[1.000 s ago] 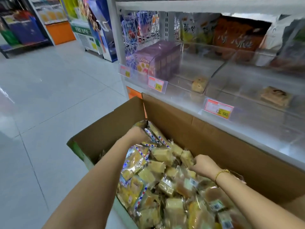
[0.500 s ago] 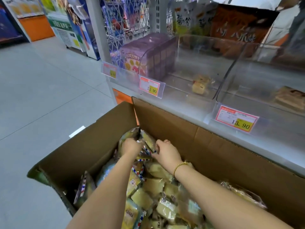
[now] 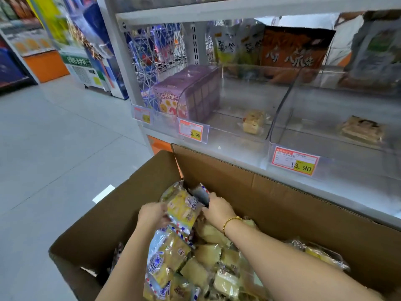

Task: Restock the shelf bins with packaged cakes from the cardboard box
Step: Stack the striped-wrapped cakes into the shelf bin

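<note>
head view: the left hand (image 3: 153, 216) and right hand (image 3: 218, 210) are meeting at the far corner of the cardboard box (image 3: 238, 185), fingers curling round a bunch of packaged cakes (image 3: 184, 208) from either side. half a second ago both hands were digging low among the packets; now the bunch is standing tilted up above the pile, so the lift out is judged to be starting. how many packets are in the grip is not showing. the remaining stock is lying loose in the box beneath both forearms. behind and above the box, the middle shelf bin (image 3: 238, 146) is holding one lone cake (image 3: 252, 121), and the bin to its right (image 3: 351, 157) is holding a single piece (image 3: 362, 129). restocking is judged barely begun; the next move is calling for a raise over the box wall and the bin's clear front lip.
</note>
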`<state>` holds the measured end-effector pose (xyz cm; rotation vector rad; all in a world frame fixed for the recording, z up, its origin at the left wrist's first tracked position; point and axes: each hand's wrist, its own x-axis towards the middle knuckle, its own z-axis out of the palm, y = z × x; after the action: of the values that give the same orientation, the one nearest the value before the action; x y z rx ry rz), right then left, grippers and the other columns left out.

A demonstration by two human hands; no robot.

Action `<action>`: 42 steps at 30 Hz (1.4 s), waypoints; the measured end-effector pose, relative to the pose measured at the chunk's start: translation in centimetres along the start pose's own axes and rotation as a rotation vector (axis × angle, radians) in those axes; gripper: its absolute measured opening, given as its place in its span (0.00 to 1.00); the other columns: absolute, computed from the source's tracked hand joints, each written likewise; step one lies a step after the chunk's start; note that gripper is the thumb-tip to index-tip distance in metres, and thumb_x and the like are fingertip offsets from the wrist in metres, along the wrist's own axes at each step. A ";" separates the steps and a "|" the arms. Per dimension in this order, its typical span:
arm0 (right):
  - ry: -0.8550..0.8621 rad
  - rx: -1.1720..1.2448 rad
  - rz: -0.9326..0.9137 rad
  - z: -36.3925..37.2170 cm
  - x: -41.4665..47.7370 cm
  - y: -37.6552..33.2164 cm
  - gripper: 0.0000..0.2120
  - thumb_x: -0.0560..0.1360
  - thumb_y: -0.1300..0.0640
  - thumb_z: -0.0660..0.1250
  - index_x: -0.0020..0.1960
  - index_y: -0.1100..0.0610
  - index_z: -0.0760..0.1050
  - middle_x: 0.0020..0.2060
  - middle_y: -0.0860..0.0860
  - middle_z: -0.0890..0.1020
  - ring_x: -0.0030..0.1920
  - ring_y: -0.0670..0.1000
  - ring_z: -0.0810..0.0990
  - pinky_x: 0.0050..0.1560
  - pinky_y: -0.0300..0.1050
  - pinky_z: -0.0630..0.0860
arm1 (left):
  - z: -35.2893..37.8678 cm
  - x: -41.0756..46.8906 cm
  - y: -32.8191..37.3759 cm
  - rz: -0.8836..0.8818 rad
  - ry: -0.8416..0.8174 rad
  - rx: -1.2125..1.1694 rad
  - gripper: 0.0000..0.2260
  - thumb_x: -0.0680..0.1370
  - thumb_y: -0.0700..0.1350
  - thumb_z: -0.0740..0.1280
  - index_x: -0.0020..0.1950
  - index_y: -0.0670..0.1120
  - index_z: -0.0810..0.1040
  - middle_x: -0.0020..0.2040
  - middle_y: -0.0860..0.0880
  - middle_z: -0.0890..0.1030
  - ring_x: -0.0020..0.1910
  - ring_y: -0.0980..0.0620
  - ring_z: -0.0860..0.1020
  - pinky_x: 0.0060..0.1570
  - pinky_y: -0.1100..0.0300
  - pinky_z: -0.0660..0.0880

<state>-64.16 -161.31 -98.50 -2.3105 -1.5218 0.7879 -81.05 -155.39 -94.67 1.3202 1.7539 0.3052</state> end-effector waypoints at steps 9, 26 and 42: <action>0.044 0.158 0.068 0.0 1.9 0.5 0.28 0.76 0.48 0.67 0.70 0.58 0.62 0.59 0.58 0.78 0.58 0.58 0.78 0.53 0.49 0.75 | -1.9 0.0 -2.1 -0.150 -0.242 0.347 0.05 0.73 0.36 0.66 0.39 0.40 0.71 0.31 0.47 0.67 0.26 0.52 0.64 0.25 0.63 0.61; 0.091 0.326 -0.058 -0.5 -0.3 2.2 0.08 0.79 0.60 0.58 0.42 0.53 0.69 0.33 0.50 0.74 0.33 0.49 0.70 0.31 0.43 0.63 | 3.3 0.2 0.0 0.161 -0.039 0.567 0.15 0.74 0.49 0.72 0.35 0.45 0.69 0.33 0.50 0.73 0.36 0.50 0.75 0.37 0.59 0.71; 0.182 0.893 0.018 -16.9 -23.3 11.4 0.09 0.79 0.65 0.61 0.40 0.58 0.70 0.27 0.51 0.71 0.24 0.44 0.66 0.26 0.36 0.63 | 2.5 -18.9 2.3 -0.030 -0.638 -0.157 0.27 0.76 0.30 0.66 0.16 0.44 0.72 0.18 0.49 0.64 0.16 0.56 0.61 0.27 0.63 0.60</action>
<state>-52.85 -185.92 -83.55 -1.6560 -0.8092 0.9680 -77.05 -171.59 -85.10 1.1154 1.1840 -0.0048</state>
